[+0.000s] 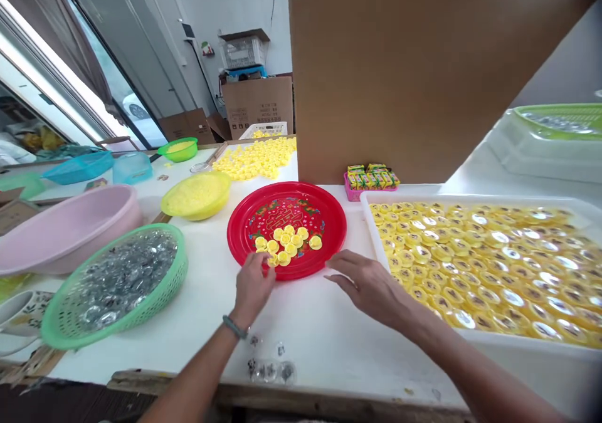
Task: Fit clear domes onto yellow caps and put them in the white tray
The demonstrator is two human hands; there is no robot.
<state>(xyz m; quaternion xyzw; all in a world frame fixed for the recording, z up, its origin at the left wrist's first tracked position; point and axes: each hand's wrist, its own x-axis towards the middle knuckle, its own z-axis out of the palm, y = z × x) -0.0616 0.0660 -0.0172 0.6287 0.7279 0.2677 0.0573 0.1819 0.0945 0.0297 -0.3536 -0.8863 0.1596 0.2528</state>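
A round red tray point(332, 213) with printed flowers lies on the white table, holding a cluster of small round yellow pieces point(286, 238). At its front rim, my left hand point(254, 285) has curled fingers closed around the nearest yellow piece; the fingertips partly cover it. A bracelet circles that wrist. By the tray's right front rim is my right hand point(362, 280), palm down, with thumb and fingers apart and nothing between them. Beside it, a white shallow tray point(376, 238) holds many yellow cups with shiny clear tops point(470, 260).
On the left are a green basket point(176, 279) of clear plastic pieces, a pink basin point(70, 229) and a yellow bowl point(197, 196). Clear domes point(271, 371) lie near the front edge. A cardboard sheet point(399, 78) stands behind a pink basket point(352, 192) of wrapped packets.
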